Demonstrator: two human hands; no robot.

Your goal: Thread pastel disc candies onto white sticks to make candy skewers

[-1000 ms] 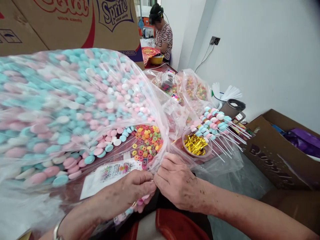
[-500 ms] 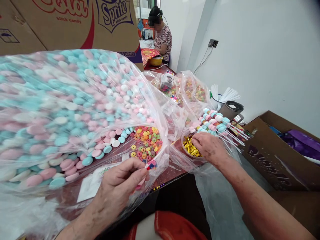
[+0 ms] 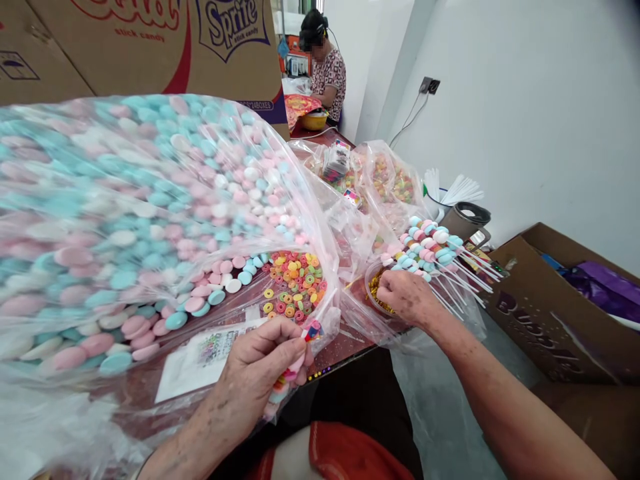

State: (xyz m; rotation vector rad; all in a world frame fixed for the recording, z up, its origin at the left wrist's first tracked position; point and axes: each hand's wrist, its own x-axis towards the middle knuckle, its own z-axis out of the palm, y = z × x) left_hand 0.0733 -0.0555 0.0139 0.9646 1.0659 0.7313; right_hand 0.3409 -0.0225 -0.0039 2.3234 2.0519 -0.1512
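Many pink, blue and white candies fill the big clear plastic bag (image 3: 150, 180) on the red tabletop (image 3: 345, 343), with ring candies (image 3: 295, 287) heaped by its edge. The right hand (image 3: 407, 297) dips, fingers bunched, into a round tub (image 3: 371, 283) of gold twist ties (image 3: 376, 293); whether it pinches any, I can't tell. Candy skewers (image 3: 430, 247) lie just beside. The left hand (image 3: 267, 363) pinches a wrapped candy piece (image 3: 310, 331) near the table's edge.

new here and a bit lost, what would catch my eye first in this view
Probably the huge clear bag of pink, blue and white sweets, filling the left side below a printed carton. Next, the candy skewers lying at the right, beyond the right hand, which dips into a bowl of gold ties.
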